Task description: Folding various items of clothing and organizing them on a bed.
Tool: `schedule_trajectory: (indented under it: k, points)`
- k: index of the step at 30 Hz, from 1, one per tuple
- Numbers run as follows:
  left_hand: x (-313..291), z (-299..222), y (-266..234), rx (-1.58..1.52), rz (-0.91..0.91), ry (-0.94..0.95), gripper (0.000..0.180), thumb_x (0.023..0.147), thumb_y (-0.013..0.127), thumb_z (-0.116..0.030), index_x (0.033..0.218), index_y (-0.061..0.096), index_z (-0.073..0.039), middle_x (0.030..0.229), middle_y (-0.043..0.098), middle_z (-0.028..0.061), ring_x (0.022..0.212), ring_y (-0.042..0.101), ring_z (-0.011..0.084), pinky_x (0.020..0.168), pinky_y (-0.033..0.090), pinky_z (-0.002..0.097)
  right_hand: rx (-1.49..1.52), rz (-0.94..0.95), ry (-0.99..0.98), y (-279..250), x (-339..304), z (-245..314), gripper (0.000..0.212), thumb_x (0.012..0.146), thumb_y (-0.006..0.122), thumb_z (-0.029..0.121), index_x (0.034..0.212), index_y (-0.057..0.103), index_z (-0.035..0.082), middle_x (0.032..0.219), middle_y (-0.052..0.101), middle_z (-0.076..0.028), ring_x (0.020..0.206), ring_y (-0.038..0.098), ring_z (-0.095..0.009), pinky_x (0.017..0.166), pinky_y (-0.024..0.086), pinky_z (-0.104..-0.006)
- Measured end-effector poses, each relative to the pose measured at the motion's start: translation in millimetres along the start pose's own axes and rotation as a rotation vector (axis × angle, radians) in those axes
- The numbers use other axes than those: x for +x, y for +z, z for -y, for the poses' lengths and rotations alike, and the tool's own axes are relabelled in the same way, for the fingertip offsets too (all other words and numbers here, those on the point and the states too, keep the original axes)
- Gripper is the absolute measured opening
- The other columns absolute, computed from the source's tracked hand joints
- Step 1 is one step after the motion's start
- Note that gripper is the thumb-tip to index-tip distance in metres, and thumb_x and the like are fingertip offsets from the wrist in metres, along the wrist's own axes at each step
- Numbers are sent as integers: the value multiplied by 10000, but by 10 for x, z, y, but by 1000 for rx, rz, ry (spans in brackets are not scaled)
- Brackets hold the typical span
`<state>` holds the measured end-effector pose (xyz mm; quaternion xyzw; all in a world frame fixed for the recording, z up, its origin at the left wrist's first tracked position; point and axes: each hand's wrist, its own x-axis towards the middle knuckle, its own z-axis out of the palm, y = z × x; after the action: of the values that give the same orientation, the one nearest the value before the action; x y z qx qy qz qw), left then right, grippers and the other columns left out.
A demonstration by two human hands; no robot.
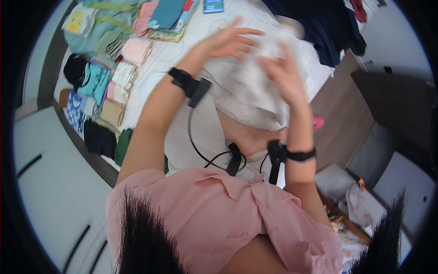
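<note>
A white piece of clothing (pixel 264 89), smeared by motion, lies bunched over my lap and the bed in front of me. My left hand (pixel 235 41) is raised at its left side with fingers spread and nothing in them. Against the cloth's right side is my right hand (pixel 282 75), blurred; whether its fingers grip the fabric cannot be made out. Black straps with small devices circle both wrists, and a black cable (pixel 191 132) hangs from the left one.
Folded clothes (pixel 112 89) stand in rows on the bed's left side. Farther back are a stack of folded garments (pixel 166 16) and a phone (pixel 213 5). Dark navy clothing (pixel 319 27) spreads at the far right. An open drawer (pixel 346 223) with fabrics is at the lower right.
</note>
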<state>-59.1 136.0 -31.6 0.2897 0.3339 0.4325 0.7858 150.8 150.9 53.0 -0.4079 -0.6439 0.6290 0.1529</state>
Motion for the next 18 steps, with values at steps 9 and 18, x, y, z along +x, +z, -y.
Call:
schedule_trajectory:
  k: [9, 18]
  points:
    - [-72, 280, -892, 507, -528, -92, 523, 766, 608, -117, 1232, 405, 7, 1149, 520, 136, 988, 540, 215, 829, 452, 320, -485, -303, -167, -527, 473, -1248, 276, 743, 558, 77, 1017, 592, 79, 840, 622, -79, 616, 573, -139, 601, 471, -269]
    - [-58, 247, -932, 528, -596, 49, 474, 784, 564, -69, 1227, 416, 15, 1106, 550, 130, 957, 553, 206, 806, 460, 308, -520, 98, 211, -1441, 887, -1416, 285, 685, 632, 33, 959, 563, 60, 864, 556, 0, 543, 474, -81, 487, 405, -221]
